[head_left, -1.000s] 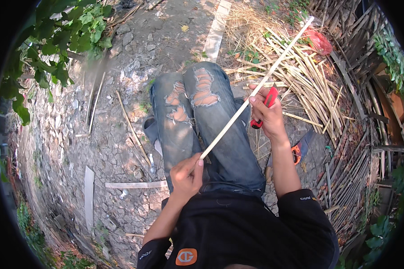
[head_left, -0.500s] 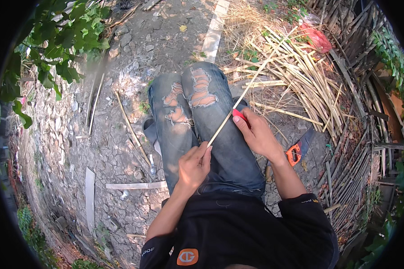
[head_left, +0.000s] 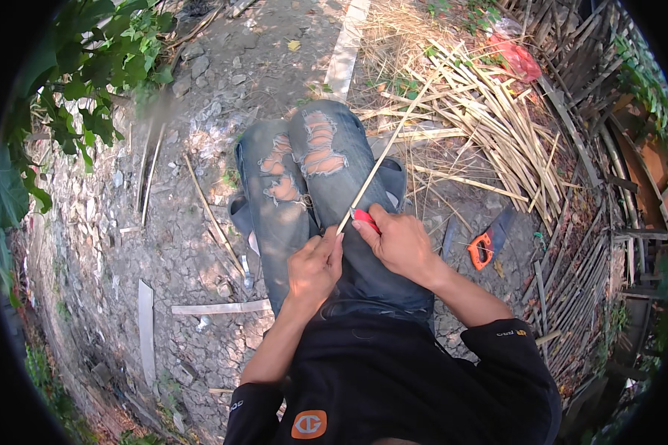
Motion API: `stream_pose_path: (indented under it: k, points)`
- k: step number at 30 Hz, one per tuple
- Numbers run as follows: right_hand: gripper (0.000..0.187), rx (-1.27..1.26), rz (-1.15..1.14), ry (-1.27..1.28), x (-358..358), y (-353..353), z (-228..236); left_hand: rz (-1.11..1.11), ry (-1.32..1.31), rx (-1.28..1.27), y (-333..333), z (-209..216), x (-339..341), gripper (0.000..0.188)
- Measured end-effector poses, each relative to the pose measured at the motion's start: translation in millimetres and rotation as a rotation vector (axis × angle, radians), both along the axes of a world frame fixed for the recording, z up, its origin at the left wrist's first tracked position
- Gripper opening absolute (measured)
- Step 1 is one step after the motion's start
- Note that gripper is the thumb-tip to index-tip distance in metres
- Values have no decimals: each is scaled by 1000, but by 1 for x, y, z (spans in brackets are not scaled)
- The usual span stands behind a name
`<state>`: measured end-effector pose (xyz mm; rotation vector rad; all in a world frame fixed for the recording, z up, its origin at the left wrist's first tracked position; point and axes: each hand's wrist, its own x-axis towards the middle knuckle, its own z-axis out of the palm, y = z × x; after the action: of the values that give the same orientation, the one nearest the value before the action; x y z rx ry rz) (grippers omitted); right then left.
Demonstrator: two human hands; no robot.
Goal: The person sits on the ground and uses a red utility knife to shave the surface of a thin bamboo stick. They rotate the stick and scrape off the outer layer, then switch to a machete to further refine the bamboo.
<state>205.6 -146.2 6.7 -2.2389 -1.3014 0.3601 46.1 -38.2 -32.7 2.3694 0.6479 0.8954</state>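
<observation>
My left hand is closed round the near end of a long, thin pale bamboo strip, which slants up and to the right over my thighs. In my closed right hand is a red-handled knife, mostly covered by the fingers. A small greyish bit at its tip meets the strip just beyond my left fingers. Both hands are above my lap, over torn blue jeans.
A heap of pale strips lies on the ground at the far right, with a red bag behind it. An orange-handled saw is right of my right forearm. Flat boards lie at left. Leafy branches hang at upper left.
My right hand has slid the knife along the strip, down and left, close to my left hand. The strip's far end has shifted left. My left hand has hardly moved.
</observation>
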Motion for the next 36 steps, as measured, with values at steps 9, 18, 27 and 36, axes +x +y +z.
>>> stream_pose_path:
  k: [9, 18, 27, 36]
  points:
    - [44, -48, -305, 21, 44, 8, -14, -81, 68, 195, 4, 16, -72, 28]
    - [41, 204, -318, 199, 77, -28, -19, -10, 108, 72, -1, 1, -124, 30]
    - [40, 156, 66, 45, 31, -5, 0, -2, -8, 117, 4, 3, -15, 23]
    - [36, 68, -32, 74, 17, 5, -11, -10, 49, 168, 2, 4, -4, 28]
